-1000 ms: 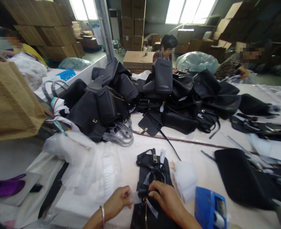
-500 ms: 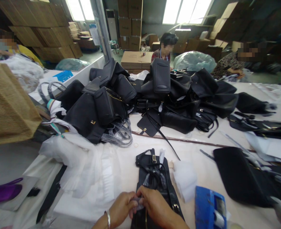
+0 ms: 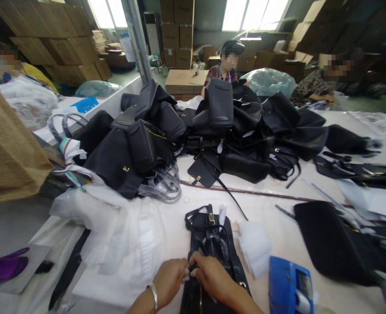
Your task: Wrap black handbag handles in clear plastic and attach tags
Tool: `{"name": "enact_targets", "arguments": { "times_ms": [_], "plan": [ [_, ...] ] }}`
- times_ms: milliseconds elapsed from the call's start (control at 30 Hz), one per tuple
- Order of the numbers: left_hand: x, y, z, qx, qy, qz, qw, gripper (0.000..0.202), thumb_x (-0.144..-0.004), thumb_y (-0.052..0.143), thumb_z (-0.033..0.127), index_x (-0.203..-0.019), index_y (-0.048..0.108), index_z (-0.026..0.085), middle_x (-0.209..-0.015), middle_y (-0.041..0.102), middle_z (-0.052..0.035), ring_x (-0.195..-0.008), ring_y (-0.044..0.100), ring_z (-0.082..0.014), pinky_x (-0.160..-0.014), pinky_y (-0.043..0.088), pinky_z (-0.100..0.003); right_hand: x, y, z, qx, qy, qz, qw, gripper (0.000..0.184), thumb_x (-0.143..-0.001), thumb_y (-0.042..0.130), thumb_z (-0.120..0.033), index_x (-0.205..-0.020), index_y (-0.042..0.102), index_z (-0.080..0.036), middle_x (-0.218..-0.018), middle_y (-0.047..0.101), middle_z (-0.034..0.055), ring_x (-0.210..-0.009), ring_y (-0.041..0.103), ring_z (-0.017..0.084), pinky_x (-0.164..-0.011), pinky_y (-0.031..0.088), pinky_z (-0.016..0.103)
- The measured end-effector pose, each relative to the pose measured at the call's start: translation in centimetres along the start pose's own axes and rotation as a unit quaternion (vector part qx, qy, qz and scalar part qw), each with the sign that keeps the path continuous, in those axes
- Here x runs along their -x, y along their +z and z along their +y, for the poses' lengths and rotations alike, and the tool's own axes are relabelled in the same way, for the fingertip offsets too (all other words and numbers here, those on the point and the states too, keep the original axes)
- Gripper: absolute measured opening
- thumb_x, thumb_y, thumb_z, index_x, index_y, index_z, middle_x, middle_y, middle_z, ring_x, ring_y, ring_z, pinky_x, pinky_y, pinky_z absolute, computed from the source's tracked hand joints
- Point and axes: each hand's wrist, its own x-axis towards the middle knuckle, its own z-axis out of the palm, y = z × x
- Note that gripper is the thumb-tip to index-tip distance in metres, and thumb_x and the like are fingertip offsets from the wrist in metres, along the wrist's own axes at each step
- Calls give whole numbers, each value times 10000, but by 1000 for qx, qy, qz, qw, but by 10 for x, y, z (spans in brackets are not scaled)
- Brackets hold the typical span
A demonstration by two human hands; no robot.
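A black leather bag (image 3: 193,292) lies flat at the near middle of the table, with thin straps, gold buckles and a gold zip. Over it, my left hand (image 3: 170,279), with a silver bangle on the wrist, is closed in a pinch. A bit of translucent wrap (image 3: 186,277) shows at its fingertips. My right hand (image 3: 210,277) is curled closed right beside it, the fingertips of both nearly meeting. What the right fingers grip is hidden. A white wrapped strap end (image 3: 223,214) sticks up at the bag's far end.
A heap of black bags (image 3: 153,144) spans the table's middle. White sheets (image 3: 114,244) spread on the left, folded white wrap (image 3: 254,248) and a blue tape dispenser (image 3: 291,283) on the right. A black flap (image 3: 326,240) lies farther right. Several people sit beyond.
Both hands have shifted slightly and closed nearer together; less of the translucent wrap shows between them. The bag's straps have moved a little. Across the table, a person has shifted.
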Motion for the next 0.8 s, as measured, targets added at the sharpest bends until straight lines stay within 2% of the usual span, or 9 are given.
{"name": "enact_targets", "arguments": {
  "times_ms": [200,300,433,533,667,800],
  "plan": [
    [-9,-3,7,30,11,-17,999,390,-913,366,348,-722,677,211,-629,682,-5,-577,598,-146,-611,396,-228,3,-2,11,-32,-44,-22,998,523,-734,457,-54,-1243,415,-167,-783,689,23,-772,642,180,-689,411,230],
    [-12,0,10,101,31,-6,994,411,-906,381,401,-704,694,227,-668,703,-20,-632,618,-173,-637,409,-244,4,1,16,-86,-34,-16,996,509,-771,425,-69,-1269,395,-172,-792,678,19,-728,629,157,-680,423,222],
    [-18,8,19,151,14,10,988,430,-891,393,437,-649,684,234,-625,692,-38,-596,597,-194,-611,399,-266,2,2,15,-134,-10,-24,991,569,-800,410,-81,-1355,331,-175,-809,690,24,-708,639,156,-671,440,227],
    [-25,14,26,152,-2,39,988,417,-886,408,434,-631,661,223,-628,679,-38,-597,581,-192,-596,371,-268,5,-7,16,-156,-8,-27,987,654,-813,431,-105,-1432,238,-187,-990,693,69,-847,654,178,-757,464,259],
    [-39,21,34,160,-33,85,983,410,-875,430,447,-611,620,197,-603,634,-19,-602,550,-185,-571,331,-264,6,-16,18,-131,-12,2,991,776,-816,480,-152,-1489,99,-205,-1267,582,129,-1121,581,225,-943,423,335],
    [-52,25,37,181,-71,129,972,416,-895,365,397,-639,611,179,-647,652,-40,-631,573,-197,-564,344,-275,-5,-8,13,-35,1,11,999,845,-775,392,-45,-1502,-8,-203,-1389,463,194,-1083,618,242,-896,465,356]
  ]
}}
